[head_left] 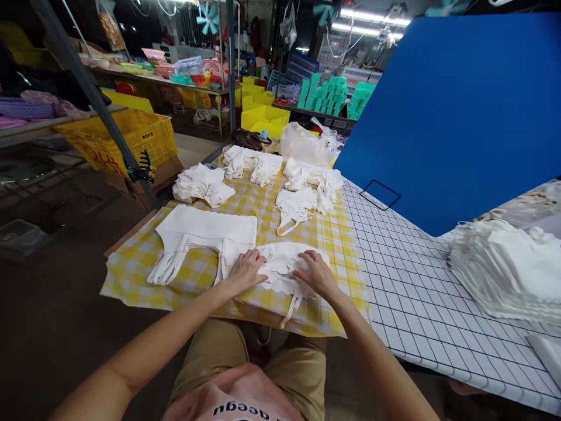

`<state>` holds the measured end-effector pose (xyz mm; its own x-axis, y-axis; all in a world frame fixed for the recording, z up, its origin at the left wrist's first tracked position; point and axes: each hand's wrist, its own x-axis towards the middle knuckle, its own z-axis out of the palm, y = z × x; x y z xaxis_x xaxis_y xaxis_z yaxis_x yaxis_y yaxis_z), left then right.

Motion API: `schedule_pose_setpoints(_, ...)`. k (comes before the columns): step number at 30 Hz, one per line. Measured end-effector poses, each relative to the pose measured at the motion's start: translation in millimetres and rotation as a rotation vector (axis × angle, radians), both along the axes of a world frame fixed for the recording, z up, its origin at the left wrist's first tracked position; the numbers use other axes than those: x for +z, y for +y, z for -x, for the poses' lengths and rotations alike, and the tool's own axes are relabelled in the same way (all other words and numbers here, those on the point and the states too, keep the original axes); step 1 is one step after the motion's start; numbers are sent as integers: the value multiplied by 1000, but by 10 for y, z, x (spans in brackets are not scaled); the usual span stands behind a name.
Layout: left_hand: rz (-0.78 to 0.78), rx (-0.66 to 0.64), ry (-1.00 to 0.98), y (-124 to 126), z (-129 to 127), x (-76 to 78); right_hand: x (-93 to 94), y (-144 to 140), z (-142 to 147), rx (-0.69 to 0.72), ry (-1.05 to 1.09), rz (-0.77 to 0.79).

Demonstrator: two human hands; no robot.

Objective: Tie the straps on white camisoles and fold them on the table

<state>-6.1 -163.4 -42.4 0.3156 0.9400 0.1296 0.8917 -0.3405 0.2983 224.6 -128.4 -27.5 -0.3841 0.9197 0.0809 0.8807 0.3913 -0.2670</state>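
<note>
A white strappy top [280,263] lies on the near edge of the table, its strap hanging toward me. My left hand [248,270] rests on its left side, fingers apart on the cloth. On the right side, my right hand [316,272] touches the same top with fingers spread and thumb apart. Just left of it, a flat stack of white tops [205,225] has its straps pointing toward me. Beyond my right hand, another white top [295,204] lies loosely crumpled.
A yellow checked cloth [135,286] covers the table. Farther back are white garment piles [252,164] and a clear plastic bag [307,143]. At right, a blue board [447,117] rises behind a grid-patterned surface [407,298] bearing a tall white garment stack [504,269]. A metal post [103,111] stands left.
</note>
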Motion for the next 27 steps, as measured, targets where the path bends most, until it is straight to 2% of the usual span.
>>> schedule_pose_setpoints(3,-42,-40,-9,36,-89,20,-44,13,13,0,-114,41)
schedule_pose_setpoints(7,-56,-146,-1,128,-269,32,1,-3,-69,-47,-66,32)
schedule_pose_setpoints(10,-3,-134,-23,218,-341,7,83,-32,-177,-125,-22,10)
schedule_pose_setpoints(13,36,-67,-68,314,-324,20,169,-67,-316,-221,20,-48)
schedule_pose_setpoints(15,43,1,-156,376,-288,86,217,-91,-408,-273,52,-82)
schedule_pose_setpoints(18,78,96,-361,460,-228,265,274,-123,-514,-303,80,-93)
schedule_pose_setpoints(22,184,140,-581,558,-145,515,338,-152,-594,-343,111,-78)
schedule_pose_setpoints(27,187,204,-733,656,-30,678,422,-183,-694,-467,29,-9)
